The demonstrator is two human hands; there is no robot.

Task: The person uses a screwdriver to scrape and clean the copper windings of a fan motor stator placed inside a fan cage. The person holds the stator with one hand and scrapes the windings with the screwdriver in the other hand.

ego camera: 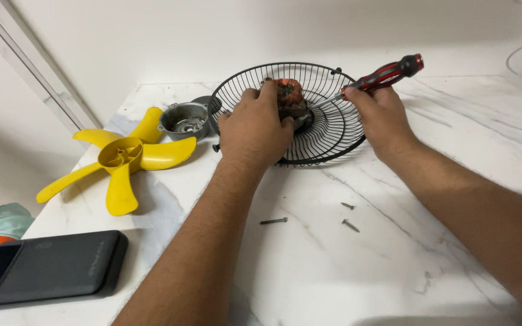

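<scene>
The motor [289,96] in the grille [327,130] is gripped by the left hand [255,127]; a screwdriver [382,75] is held by the right hand [382,118].

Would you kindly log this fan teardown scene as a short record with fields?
Left hand: grips the fan motor inside the black wire guard
Right hand: holds a red-and-black screwdriver, tip toward the motor
Surface: white marble counter
Loose parts: yellow fan blade, grey metal housing, three screws
</scene>
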